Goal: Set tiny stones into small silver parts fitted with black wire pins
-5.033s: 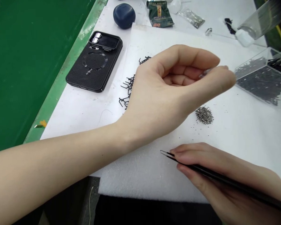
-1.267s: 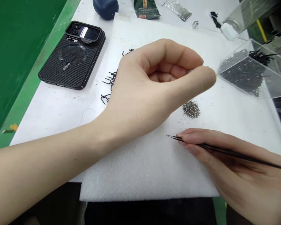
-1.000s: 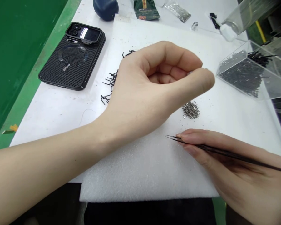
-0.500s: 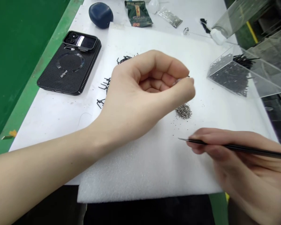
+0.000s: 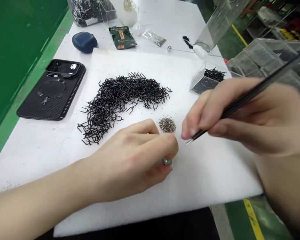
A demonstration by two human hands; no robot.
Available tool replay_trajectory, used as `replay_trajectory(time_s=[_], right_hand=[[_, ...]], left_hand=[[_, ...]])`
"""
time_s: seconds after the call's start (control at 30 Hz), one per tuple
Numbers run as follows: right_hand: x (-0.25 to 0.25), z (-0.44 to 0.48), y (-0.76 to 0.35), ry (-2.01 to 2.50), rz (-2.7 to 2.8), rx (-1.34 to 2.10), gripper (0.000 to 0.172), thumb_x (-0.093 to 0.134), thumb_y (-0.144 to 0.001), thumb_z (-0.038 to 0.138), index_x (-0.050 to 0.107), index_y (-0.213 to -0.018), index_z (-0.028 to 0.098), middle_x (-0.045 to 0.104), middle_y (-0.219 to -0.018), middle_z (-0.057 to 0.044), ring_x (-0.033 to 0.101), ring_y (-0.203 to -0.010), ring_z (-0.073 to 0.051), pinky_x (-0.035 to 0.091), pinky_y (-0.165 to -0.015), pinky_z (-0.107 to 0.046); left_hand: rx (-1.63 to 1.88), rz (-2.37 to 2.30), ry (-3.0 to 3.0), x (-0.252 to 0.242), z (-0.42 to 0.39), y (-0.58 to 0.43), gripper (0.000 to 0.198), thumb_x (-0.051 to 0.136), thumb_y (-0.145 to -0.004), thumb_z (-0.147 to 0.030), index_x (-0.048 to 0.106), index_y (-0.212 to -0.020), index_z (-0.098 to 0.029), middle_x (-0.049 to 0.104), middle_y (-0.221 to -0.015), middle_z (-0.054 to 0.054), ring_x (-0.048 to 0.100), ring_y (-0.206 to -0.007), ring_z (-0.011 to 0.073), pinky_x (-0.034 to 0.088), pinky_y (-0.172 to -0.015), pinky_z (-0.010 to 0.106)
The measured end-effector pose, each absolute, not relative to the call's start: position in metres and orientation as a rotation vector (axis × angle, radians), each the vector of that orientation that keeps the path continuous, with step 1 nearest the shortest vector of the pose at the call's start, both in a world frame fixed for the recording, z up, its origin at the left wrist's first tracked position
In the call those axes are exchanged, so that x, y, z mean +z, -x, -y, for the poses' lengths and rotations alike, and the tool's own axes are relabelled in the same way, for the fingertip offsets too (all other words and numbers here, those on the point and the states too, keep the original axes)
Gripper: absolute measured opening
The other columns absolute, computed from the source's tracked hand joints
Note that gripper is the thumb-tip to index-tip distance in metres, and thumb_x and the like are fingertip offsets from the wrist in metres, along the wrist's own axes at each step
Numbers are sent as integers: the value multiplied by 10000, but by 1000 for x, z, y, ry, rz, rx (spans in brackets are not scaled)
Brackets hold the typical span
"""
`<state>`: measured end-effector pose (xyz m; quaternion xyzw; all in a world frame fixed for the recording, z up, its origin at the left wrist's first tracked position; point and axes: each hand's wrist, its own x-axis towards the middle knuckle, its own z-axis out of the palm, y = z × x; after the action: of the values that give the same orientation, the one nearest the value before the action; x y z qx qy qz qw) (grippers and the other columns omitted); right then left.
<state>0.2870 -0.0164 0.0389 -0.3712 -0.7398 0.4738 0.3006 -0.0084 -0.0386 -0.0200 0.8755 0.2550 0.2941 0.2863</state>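
- Small silvery metal piece [image 5: 167, 162]: pinched at the fingertips of the left hand [image 5: 132, 160], just above a white foam sheet [image 5: 202, 180]. It is rounded and shiny, and its exact shape is partly hidden by the fingers. It probably feels hard and slick, could roll if dropped, and is best held at its sides.
- Right hand [image 5: 252, 130]: apart from the left but near it, clamped around slim black tweezers [image 5: 230, 111], with their fine tips angled down towards the silvery piece. They are best held mid-shaft. Whether the blurred tips hold anything, I cannot tell.
- Just beyond the left hand: a small heap of silvery granules [image 5: 167, 125], and a large tangle of stiff, light black wire pieces [image 5: 120, 103] that would likely snag together.
- Further off: a clear box of black pieces [image 5: 202, 83] and a phone in a black perforated case [image 5: 50, 93].
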Motion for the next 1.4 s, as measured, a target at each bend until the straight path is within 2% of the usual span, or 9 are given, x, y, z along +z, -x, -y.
replay_trajectory(time_s=[0.17, 0.33, 0.53, 0.73, 0.83, 0.93, 1.03, 1.17, 1.4], right_hand=[[19, 8, -285, 817, 1969, 1516, 95, 928, -1101, 245, 855, -1061, 291, 924, -1031, 3, 926, -960, -172, 763, -874, -244], [10, 11, -285, 811, 2005, 1510, 108, 924, -1080, 200, 862, -1064, 286, 939, -1050, 13, 928, -995, -158, 747, -903, -208], [7, 17, -278, 818, 2071, 1430, 156, 882, -1066, 147, 862, -1068, 302, 929, -1053, 70, 902, -991, -103, 702, -905, -128], [7, 20, -285, 832, 2145, 1376, 207, 921, -1046, 172, 854, -1134, 346, 929, -1149, 72, 901, -1031, -139, 715, -928, -183], [6, 21, -285, 828, 2105, 1423, 210, 927, -1044, 153, 858, -1117, 337, 921, -1128, 58, 896, -1005, -141, 718, -903, -180], [5, 21, -284, 844, 2078, 1434, 187, 907, -1070, 139, 865, -1093, 320, 918, -1090, 45, 895, -993, -136, 717, -879, -167], [5, 20, -282, 857, 2110, 1381, 186, 903, -1068, 157, 862, -1102, 335, 915, -1089, 38, 895, -995, -151, 730, -870, -190], [7, 19, -281, 868, 2159, 1323, 172, 896, -1061, 182, 847, -1086, 345, 915, -1058, 56, 892, -963, -154, 733, -841, -212], [10, 20, -283, 853, 2172, 1327, 149, 918, -1059, 190, 854, -1084, 322, 926, -1079, 69, 872, -922, -118, 708, -795, -193]], left_hand=[[751, -773, -2287, -18, 36, 7, 300, 798, -1078, -155, 530, -1073, -289, 848, -973, -94, 768, -894, 130, 557, -740, 216], [685, -893, -2229, -9, 37, 3, 399, 850, -1048, -143, 483, -1060, -300, 836, -999, -136, 810, -966, 115, 566, -791, 221], [700, -821, -2231, -11, 34, 2, 365, 802, -1026, -146, 470, -1030, -298, 821, -984, -151, 801, -907, 97, 568, -786, 210], [673, -845, -2269, -12, 31, 2, 396, 813, -1004, -166, 442, -1002, -303, 760, -831, -164, 798, -904, 128, 522, -729, 248], [673, -858, -2282, -9, 33, 2, 314, 812, -1055, -194, 519, -1012, -298, 795, -849, -153, 807, -869, 120, 593, -790, 243], [706, -801, -2329, -8, 35, 3, 142, 755, -1137, -163, 716, -1050, -269, 821, -877, -116, 778, -804, 98, 682, -984, 253], [706, -724, -2412, -9, 39, 6, 252, 706, -1210, -183, 848, -1009, -241, 875, -901, -37, 796, -884, 161, 734, -1018, 319], [717, -731, -2437, -8, 42, 10, 251, 768, -1207, -243, 871, -979, -262, 911, -913, 0, 845, -965, 225, 783, -921, 348], [660, -737, -2461, -6, 43, 14, 176, 806, -1167, -200, 867, -1010, -253, 930, -1001, -20, 865, -964, 190, 793, -969, 329]])
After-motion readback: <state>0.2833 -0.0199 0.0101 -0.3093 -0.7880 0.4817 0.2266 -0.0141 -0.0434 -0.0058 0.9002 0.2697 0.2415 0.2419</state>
